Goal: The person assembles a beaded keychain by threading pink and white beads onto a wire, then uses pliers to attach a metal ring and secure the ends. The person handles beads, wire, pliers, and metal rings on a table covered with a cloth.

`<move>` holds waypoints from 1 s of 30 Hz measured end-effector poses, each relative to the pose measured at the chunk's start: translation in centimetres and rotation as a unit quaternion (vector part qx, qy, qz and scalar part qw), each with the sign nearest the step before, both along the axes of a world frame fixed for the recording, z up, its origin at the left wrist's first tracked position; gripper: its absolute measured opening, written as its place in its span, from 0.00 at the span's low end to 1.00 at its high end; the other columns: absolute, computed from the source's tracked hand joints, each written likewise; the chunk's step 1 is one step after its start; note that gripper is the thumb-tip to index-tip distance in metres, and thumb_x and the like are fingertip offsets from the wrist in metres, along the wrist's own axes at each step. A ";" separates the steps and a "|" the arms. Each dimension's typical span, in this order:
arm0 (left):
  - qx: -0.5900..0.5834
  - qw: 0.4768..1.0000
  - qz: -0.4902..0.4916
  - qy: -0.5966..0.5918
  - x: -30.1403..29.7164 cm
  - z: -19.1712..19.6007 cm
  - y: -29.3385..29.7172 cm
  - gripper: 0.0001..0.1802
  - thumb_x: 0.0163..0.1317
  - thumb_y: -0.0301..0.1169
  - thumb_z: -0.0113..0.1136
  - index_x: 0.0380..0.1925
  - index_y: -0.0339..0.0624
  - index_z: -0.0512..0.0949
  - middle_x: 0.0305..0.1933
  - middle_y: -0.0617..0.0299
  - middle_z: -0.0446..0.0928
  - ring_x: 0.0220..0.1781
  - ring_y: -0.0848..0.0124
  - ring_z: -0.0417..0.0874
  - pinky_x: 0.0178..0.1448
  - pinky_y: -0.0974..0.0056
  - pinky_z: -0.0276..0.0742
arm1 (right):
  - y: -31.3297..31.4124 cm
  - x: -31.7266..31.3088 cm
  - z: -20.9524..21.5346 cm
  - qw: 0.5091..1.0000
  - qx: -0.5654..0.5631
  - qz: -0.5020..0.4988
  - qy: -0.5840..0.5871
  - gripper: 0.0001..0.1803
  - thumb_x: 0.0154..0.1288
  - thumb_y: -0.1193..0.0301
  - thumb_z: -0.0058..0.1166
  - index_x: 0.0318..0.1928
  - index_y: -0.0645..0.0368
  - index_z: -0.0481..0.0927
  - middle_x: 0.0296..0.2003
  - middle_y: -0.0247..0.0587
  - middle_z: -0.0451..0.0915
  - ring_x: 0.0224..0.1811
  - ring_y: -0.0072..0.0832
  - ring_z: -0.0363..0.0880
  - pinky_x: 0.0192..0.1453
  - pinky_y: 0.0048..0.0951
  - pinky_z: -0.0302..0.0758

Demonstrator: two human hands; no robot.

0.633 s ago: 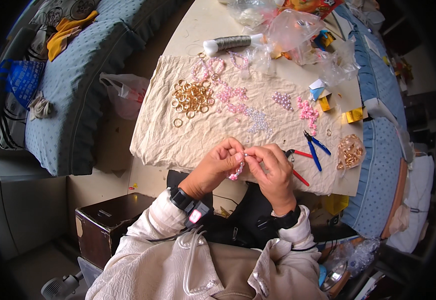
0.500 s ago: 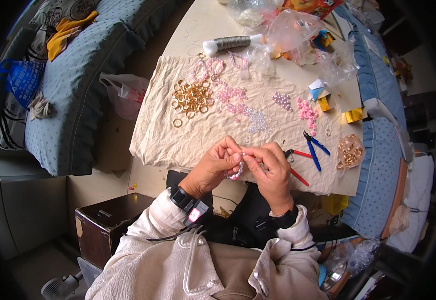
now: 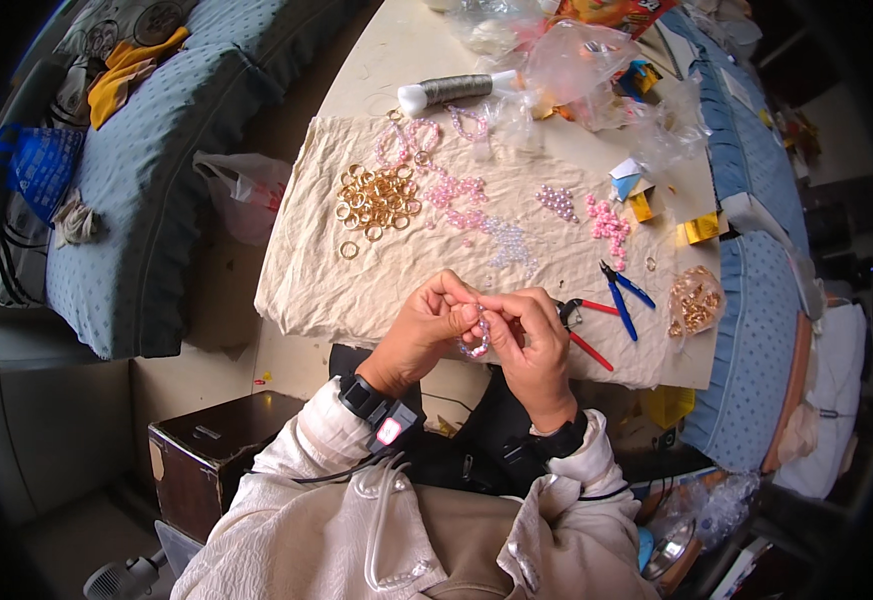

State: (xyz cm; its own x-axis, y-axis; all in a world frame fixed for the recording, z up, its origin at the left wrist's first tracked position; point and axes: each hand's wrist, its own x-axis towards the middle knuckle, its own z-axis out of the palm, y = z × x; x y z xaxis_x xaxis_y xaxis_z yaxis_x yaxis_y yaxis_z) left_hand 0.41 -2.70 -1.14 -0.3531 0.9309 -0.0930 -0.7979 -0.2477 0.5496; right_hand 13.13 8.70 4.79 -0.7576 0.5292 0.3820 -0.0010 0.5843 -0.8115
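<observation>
Bead strand (image 3: 478, 335), short and pink-and-clear, is hanging at lower centre of the frame, both the left hand (image 3: 424, 330) and the right hand (image 3: 528, 345) pinching it with closed fingertips, while most loose beads (image 3: 466, 195) and gold rings (image 3: 376, 195) are lying unstrung on the cloth (image 3: 306, 280).

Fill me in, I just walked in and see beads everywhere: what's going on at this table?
A person seated at the table has both hands together over the near edge of a beige cloth. The left hand and right hand pinch a small pink beaded piece between their fingertips. Gold rings and pink beads lie spread on the cloth. Red-handled pliers and blue-handled pliers rest unused just right of the hands.
</observation>
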 end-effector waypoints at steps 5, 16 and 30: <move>-0.017 0.999 0.018 0.049 0.0 0.0 0.1 0.08 0.72 0.26 0.67 0.43 0.40 0.76 0.39 0.60 0.85 0.38 0.77 0.85 0.45 0.69 0.84 | 0.1 0.3 0.2 1.000 -0.027 -0.016 0.005 0.08 0.69 0.78 0.66 0.47 0.61 0.84 0.39 0.40 0.82 0.33 0.26 0.83 0.34 0.27 0.80; -0.069 0.986 0.078 0.131 0.5 0.3 0.5 0.12 0.68 0.26 0.71 0.45 0.39 0.76 0.40 0.61 0.84 0.38 0.75 0.84 0.44 0.69 0.82 | -0.3 0.3 1.5 0.998 -0.007 -0.045 -0.052 0.08 0.63 0.77 0.70 0.40 0.59 0.82 0.32 0.37 0.83 0.30 0.28 0.83 0.33 0.29 0.79; -0.041 0.986 0.138 0.089 1.4 0.3 1.4 0.11 0.69 0.23 0.69 0.46 0.38 0.76 0.43 0.57 0.86 0.49 0.69 0.88 0.54 0.65 0.84 | 0.0 0.2 0.6 0.963 0.260 -0.068 0.015 0.09 0.59 0.74 0.71 0.39 0.53 0.84 0.37 0.33 0.83 0.35 0.34 0.83 0.41 0.36 0.79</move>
State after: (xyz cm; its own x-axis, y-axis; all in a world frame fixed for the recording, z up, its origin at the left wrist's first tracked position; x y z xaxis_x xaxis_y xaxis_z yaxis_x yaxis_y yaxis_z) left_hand 1.76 -1.26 -0.88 -0.6095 0.7889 -0.0781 -0.5956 -0.3906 0.7019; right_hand 13.29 8.71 5.37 -0.6788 0.3540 0.6434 0.0856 0.9083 -0.4094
